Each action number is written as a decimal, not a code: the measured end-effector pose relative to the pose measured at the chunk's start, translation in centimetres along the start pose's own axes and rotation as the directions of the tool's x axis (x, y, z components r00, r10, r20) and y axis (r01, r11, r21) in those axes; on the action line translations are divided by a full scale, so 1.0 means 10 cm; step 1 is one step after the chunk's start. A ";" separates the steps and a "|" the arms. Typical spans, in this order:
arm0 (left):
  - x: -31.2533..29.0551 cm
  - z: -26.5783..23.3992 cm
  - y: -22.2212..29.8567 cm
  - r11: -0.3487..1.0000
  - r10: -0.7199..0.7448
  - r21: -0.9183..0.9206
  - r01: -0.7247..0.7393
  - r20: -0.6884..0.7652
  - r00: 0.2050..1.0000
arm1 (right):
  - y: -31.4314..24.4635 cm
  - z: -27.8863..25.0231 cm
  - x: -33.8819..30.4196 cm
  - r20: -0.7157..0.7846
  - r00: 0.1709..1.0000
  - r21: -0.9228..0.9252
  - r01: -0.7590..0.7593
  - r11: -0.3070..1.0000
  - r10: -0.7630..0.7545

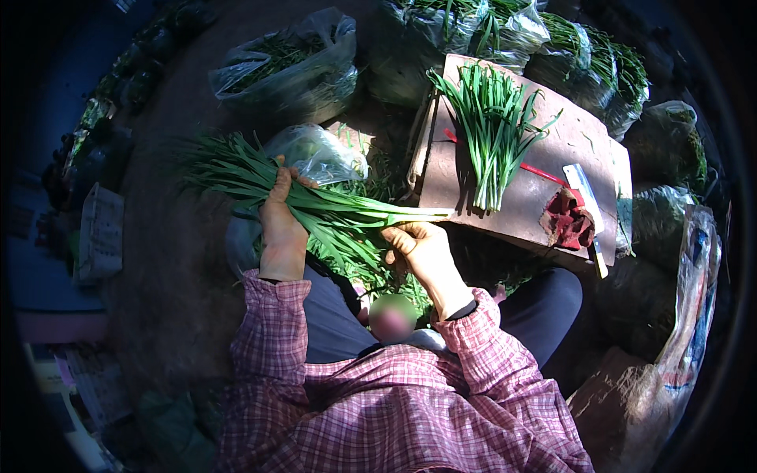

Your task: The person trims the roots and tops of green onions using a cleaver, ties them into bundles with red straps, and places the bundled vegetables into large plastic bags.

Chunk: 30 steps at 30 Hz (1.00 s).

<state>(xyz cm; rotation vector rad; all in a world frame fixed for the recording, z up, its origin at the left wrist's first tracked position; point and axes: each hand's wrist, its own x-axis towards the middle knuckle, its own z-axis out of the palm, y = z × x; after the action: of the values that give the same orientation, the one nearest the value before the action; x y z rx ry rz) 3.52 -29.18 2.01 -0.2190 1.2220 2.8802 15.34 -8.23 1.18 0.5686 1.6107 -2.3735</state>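
Observation:
My left hand (282,232) is wrapped round a bunch of garlic chives (339,203), leaves pointing left and pale stem ends reaching right. My right hand (426,256) pinches at stalks just under that bunch, its fingertips partly hidden. More loose chives hang below, over my lap. Beyond my right hand, a second bunch of chives (490,134) lies on a brown board (441,193), over a red strip (546,173). A knife (583,197) with a pale blade rests at the board's right side, beside a crumpled dark red cloth (566,219).
Clear plastic bags of greens stand around: one bag (296,75) at the far left, more bundles (583,67) behind the board. A smaller plastic bag (319,154) lies behind my left hand. A white crate (101,232) stands left, a large sack (662,363) at the right.

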 end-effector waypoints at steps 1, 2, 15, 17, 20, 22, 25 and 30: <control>0.00 -0.02 -0.01 0.999 -0.009 0.033 0.010 -0.022 1.000 | 0.03 -0.03 -0.02 0.015 0.999 0.059 0.035 0.998 -0.036; 0.01 -0.05 -0.03 0.998 -0.018 0.066 0.021 -0.044 0.999 | 0.04 -0.07 -0.07 0.003 1.000 0.099 0.028 0.995 -0.028; 0.12 -0.06 0.11 1.000 0.013 0.007 -0.012 -0.152 0.988 | 0.19 -0.53 0.29 -0.071 0.995 -0.118 -0.078 0.990 0.070; 0.15 -0.14 0.11 1.000 0.030 0.008 -0.029 -0.161 0.986 | 0.27 -0.79 0.29 -0.248 0.969 -0.108 -0.013 0.994 -0.015; 0.21 -0.30 0.17 0.996 0.088 -0.004 -0.091 -0.200 0.976 | 0.20 -0.89 0.12 -0.335 0.940 -0.014 0.058 0.998 -0.059; 0.22 -0.24 0.10 0.997 0.074 -0.024 -0.080 -0.194 0.978 | 0.20 -0.53 0.10 -0.203 0.953 -0.286 0.162 0.944 -0.225; 0.15 -0.10 0.02 0.998 0.053 -0.024 -0.058 -0.173 0.983 | 0.09 -0.05 0.12 0.030 0.966 -0.872 0.150 0.465 -0.256; 0.26 -0.22 0.40 0.987 0.148 -0.038 -0.159 -0.199 0.969 | 0.50 -0.87 0.25 -0.174 0.960 -0.774 0.003 0.633 -0.218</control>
<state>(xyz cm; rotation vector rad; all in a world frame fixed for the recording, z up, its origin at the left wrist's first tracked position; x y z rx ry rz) 0.96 -33.62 3.01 -0.4372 1.2421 3.0905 16.69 -1.99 -6.98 0.5916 2.5959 -1.4295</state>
